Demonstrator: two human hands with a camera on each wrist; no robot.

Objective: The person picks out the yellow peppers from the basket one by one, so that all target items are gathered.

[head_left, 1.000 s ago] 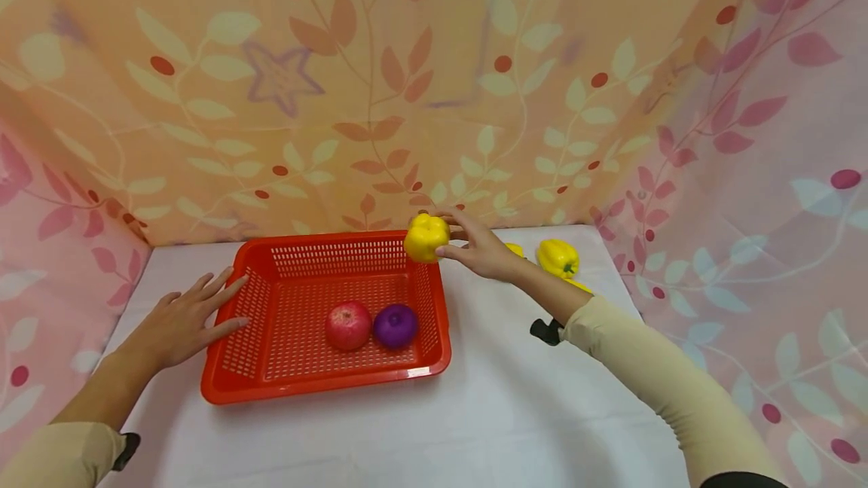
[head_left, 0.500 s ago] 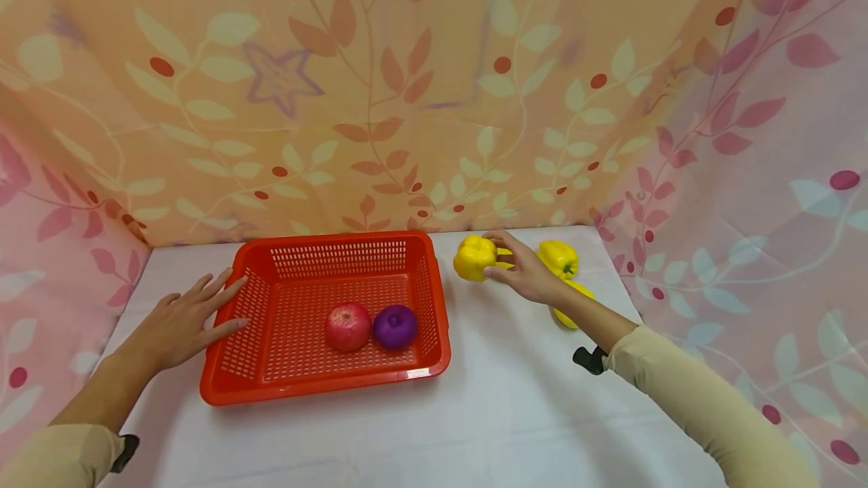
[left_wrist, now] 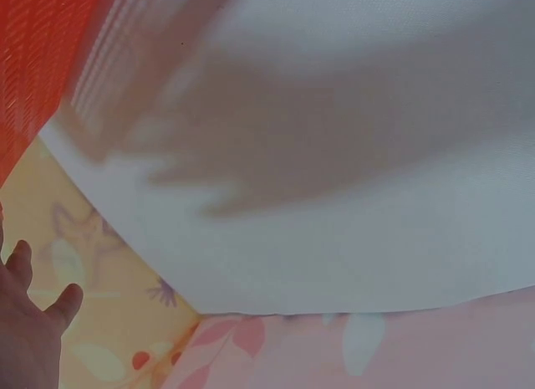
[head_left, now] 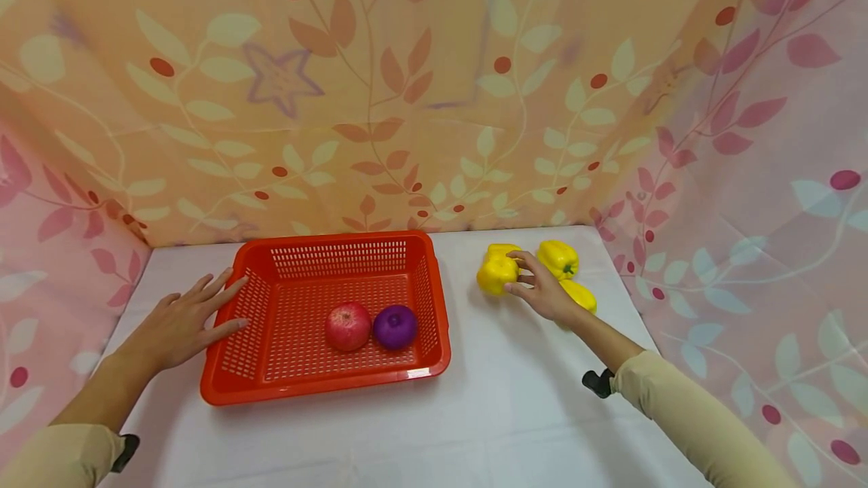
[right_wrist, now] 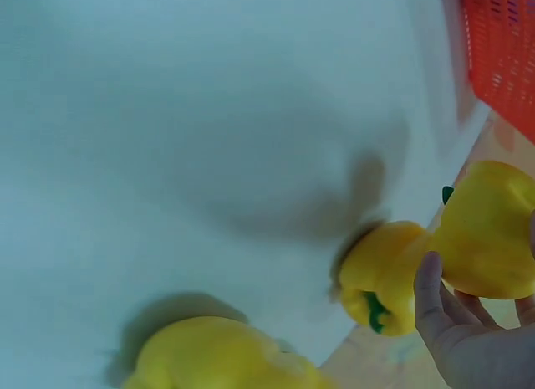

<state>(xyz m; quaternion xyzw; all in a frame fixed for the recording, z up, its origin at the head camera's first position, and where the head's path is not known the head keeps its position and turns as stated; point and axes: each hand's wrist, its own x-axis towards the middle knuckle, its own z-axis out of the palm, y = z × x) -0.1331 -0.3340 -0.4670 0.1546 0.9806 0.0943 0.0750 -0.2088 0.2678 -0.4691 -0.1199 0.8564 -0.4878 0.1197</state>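
My right hand (head_left: pixel 542 294) grips a yellow bell pepper (head_left: pixel 497 275) to the right of the basket; in the right wrist view the held pepper (right_wrist: pixel 485 230) hangs above the tabletop. Behind it, partly covered, lies another yellow pepper (head_left: pixel 502 248). Two more yellow peppers rest near the right wrist: one farther back (head_left: pixel 558 258) and one (head_left: pixel 579 295) partly hidden by the forearm. On the left, my left hand (head_left: pixel 178 326) rests on the rim of the red basket (head_left: pixel 325 390) with fingers spread. Inside the basket sit a pomegranate (head_left: pixel 349 326) and a round purple vegetable (head_left: pixel 396 327).
A white cloth covers the table (head_left: pixel 434 435). Floral curtains (head_left: pixel 434 96) hang close behind and at both sides. The basket's raised walls stand between its contents and the peppers.
The right hand has carried the yellow bell pepper from above the basket's right back corner rightward and down toward the other peppers. The left hand and basket stay in place.
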